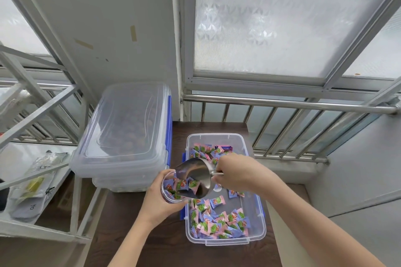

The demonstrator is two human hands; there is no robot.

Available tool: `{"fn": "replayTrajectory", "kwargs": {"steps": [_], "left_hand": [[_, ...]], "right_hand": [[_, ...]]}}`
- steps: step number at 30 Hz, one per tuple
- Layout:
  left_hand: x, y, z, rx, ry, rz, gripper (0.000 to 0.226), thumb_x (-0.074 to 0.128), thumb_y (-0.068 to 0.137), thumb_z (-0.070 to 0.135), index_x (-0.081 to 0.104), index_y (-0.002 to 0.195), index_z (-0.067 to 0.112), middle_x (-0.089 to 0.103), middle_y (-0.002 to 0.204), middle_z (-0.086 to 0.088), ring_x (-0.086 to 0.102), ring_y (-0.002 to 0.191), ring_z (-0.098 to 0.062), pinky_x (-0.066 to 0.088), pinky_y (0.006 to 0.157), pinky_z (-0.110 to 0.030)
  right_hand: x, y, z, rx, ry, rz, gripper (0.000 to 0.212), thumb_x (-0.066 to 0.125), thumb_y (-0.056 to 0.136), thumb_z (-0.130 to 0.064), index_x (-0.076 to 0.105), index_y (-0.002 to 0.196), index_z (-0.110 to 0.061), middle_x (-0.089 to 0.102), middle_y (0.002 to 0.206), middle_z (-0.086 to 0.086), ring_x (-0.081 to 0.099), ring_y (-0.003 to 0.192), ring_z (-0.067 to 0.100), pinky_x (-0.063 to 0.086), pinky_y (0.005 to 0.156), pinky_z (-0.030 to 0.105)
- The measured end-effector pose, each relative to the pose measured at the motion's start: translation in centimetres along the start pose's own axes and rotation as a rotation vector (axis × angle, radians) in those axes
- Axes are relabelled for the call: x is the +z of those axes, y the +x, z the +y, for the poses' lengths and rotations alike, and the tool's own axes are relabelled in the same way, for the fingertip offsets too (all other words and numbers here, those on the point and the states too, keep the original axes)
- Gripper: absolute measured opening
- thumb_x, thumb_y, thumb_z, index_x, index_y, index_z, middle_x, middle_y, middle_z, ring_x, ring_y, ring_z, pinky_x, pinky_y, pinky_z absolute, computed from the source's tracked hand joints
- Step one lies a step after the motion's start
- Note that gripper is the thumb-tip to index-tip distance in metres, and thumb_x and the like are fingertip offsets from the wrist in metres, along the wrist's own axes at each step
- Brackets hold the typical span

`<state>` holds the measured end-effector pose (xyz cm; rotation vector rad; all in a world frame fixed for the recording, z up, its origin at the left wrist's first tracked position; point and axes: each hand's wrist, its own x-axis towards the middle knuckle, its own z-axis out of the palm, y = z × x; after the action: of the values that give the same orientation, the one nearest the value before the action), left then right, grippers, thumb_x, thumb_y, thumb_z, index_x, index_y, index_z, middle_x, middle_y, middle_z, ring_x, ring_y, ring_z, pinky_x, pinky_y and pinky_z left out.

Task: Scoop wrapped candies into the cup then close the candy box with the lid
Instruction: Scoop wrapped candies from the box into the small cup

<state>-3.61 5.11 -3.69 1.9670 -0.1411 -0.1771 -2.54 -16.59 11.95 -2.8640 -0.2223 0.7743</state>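
Note:
An open clear candy box (259, 221) with blue latches sits on the dark table, holding several pink, blue and green wrapped candies (217, 223). My left hand (160, 201) grips a clear cup (168, 187) at the box's left edge; wrapped candies lie inside the cup. My right hand (236, 173) holds the handle of a metal scoop (193, 174), tilted with its mouth over the cup. A clear lid (121, 123) rests on top of the closed box to the left.
A second clear box (123, 171) with brown contents stands at the back left of the dark wooden table (152, 245). A white shelf (32, 191) with packets is at far left. A metal railing (282, 104) and frosted windows lie behind.

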Motion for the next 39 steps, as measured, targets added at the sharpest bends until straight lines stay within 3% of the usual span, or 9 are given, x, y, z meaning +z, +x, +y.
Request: {"fn": "replayTrajectory", "kwargs": {"steps": [6, 9, 12, 16, 23, 34, 39], "left_hand": [[-0.6, -0.4, -0.5, -0.004, -0.028, 0.026, 0.075, 0.094, 0.052, 0.021, 0.055, 0.116, 0.029, 0.065, 0.114, 0.007, 0.064, 0.107, -0.012, 0.058, 0.086, -0.039], [-0.7, -0.7, -0.6, -0.026, -0.057, 0.031, 0.074, 0.095, 0.050, 0.022, 0.057, 0.113, 0.028, 0.068, 0.109, 0.006, 0.066, 0.104, -0.012, 0.059, 0.085, -0.038], [-0.8, -0.8, -0.8, -0.038, -0.078, 0.023, 0.074, 0.095, 0.049, 0.024, 0.057, 0.113, 0.029, 0.068, 0.109, 0.009, 0.067, 0.102, -0.011, 0.060, 0.084, -0.035], [-0.9, -0.7, -1.1, -0.065, -0.095, 0.022, 0.075, 0.095, 0.049, 0.023, 0.057, 0.113, 0.031, 0.069, 0.109, 0.004, 0.067, 0.104, -0.017, 0.059, 0.086, -0.041], [-0.9, -0.6, -1.4, -0.062, -0.094, 0.022, 0.077, 0.095, 0.050, 0.020, 0.056, 0.115, 0.032, 0.068, 0.111, 0.007, 0.066, 0.106, -0.015, 0.059, 0.087, -0.040], [-0.8, -0.4, -1.2, -0.019, -0.067, 0.010, 0.077, 0.094, 0.051, 0.025, 0.055, 0.117, 0.031, 0.065, 0.113, 0.016, 0.064, 0.108, -0.009, 0.056, 0.089, -0.027], [-0.9, -0.4, -1.6, -0.040, -0.075, 0.010, 0.077, 0.094, 0.052, 0.026, 0.054, 0.118, 0.030, 0.066, 0.114, 0.010, 0.063, 0.110, -0.011, 0.057, 0.090, -0.031]], "right_hand": [[-1.2, -1.2, -0.6, 0.024, -0.122, 0.072, 0.027, 0.049, 0.093, -0.031, 0.045, 0.073, -0.012, 0.038, 0.062, -0.001, 0.045, 0.067, 0.029, 0.036, 0.061, 0.030], [-1.2, -2.0, 0.2, 0.025, -0.130, 0.097, 0.023, 0.049, 0.093, -0.034, 0.051, 0.080, -0.015, 0.046, 0.066, 0.002, 0.049, 0.068, 0.029, 0.038, 0.062, 0.029], [-1.1, -2.7, 0.7, 0.018, -0.095, 0.104, 0.025, 0.051, 0.092, -0.036, 0.051, 0.075, -0.018, 0.051, 0.072, 0.003, 0.050, 0.069, 0.030, 0.037, 0.062, 0.030], [-0.8, -3.2, 1.3, 0.022, -0.059, 0.089, 0.040, 0.053, 0.091, -0.038, 0.040, 0.056, -0.024, 0.044, 0.061, -0.006, 0.050, 0.068, 0.028, 0.035, 0.056, 0.030], [-0.7, -3.3, 2.3, 0.028, -0.013, 0.067, 0.043, 0.054, 0.090, -0.040, 0.039, 0.053, -0.024, 0.046, 0.058, -0.004, 0.051, 0.066, 0.028, 0.037, 0.054, 0.031], [0.5, -1.7, 0.9, -0.003, 0.021, 0.024, 0.040, 0.053, 0.091, -0.040, 0.044, 0.057, -0.021, 0.050, 0.061, 0.000, 0.049, 0.059, 0.024, 0.034, 0.049, 0.027], [1.1, -1.2, 0.0, 0.028, -0.009, 0.059, 0.028, 0.050, 0.093, -0.039, 0.049, 0.076, -0.016, 0.052, 0.074, 0.003, 0.049, 0.068, 0.027, 0.036, 0.059, 0.031]]}}
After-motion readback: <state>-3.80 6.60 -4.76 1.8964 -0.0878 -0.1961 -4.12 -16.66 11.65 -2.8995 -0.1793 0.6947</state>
